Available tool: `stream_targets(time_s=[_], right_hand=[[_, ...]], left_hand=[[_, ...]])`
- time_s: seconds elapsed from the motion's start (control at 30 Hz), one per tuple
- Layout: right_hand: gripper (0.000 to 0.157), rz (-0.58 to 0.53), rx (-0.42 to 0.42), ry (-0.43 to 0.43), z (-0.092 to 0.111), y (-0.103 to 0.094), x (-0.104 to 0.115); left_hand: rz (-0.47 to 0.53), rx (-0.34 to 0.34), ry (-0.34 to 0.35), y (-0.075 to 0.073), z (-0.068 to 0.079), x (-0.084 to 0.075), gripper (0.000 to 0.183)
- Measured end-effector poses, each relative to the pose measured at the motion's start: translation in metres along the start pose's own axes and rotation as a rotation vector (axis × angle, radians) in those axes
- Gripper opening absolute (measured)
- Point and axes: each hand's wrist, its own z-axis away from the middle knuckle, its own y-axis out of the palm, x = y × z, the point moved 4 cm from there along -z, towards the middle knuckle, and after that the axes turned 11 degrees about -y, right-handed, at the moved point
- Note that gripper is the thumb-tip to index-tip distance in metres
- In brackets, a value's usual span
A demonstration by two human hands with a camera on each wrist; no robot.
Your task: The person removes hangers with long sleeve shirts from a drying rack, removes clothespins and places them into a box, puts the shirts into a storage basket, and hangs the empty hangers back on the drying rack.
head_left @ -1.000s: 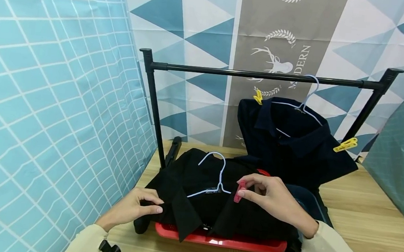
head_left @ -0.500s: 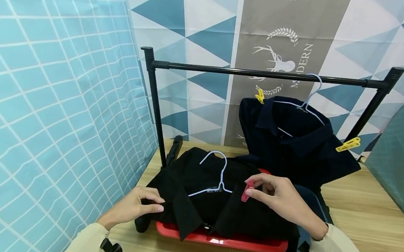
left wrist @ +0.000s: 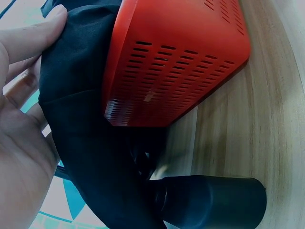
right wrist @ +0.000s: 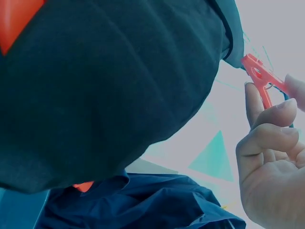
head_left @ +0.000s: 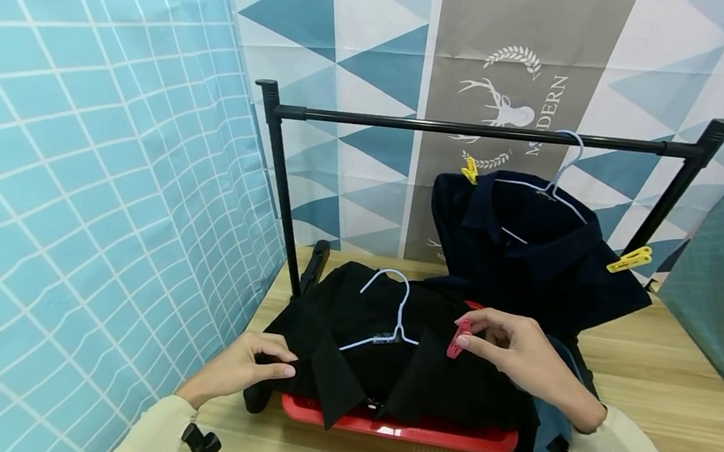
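A black collared shirt (head_left: 482,405) lies over a red basket (head_left: 394,434), with a light blue wire hanger (head_left: 401,316) in its neck and the hook pointing up. My left hand (head_left: 250,363) pinches the shirt's left part between thumb and fingers; in the left wrist view the cloth hangs down beside the basket's slotted wall. Between the fingertips of my right hand (head_left: 510,346) is a red clothespin (head_left: 459,339), above the shirt, right of the collar. The right wrist view shows the clothespin (right wrist: 262,78) squeezed at its handles, near a dark cloth edge.
A black rack's bar (head_left: 398,122) runs across the back. From its right part hangs a navy shirt (head_left: 528,271) on another hanger, with yellow clothespins (head_left: 630,260) at both shoulders. A blue basin (head_left: 568,428) stands right of the red basket. The rack's black foot (left wrist: 214,200) lies near the left hand.
My right hand has moved right across the shirt, away from the hanger, carrying the red clothespin. The left hand keeps its hold on the shirt. The head view has shifted slightly.
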Motion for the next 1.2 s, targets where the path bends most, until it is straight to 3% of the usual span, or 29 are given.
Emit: stream_targets(time_s=[1.2], right_hand=[[0.023,-0.026,-0.050,0.043,0.022,-0.016,-0.018]], left_hand=[[0.008,0.004,-0.023,0.000,0.002,-0.001,0.018]])
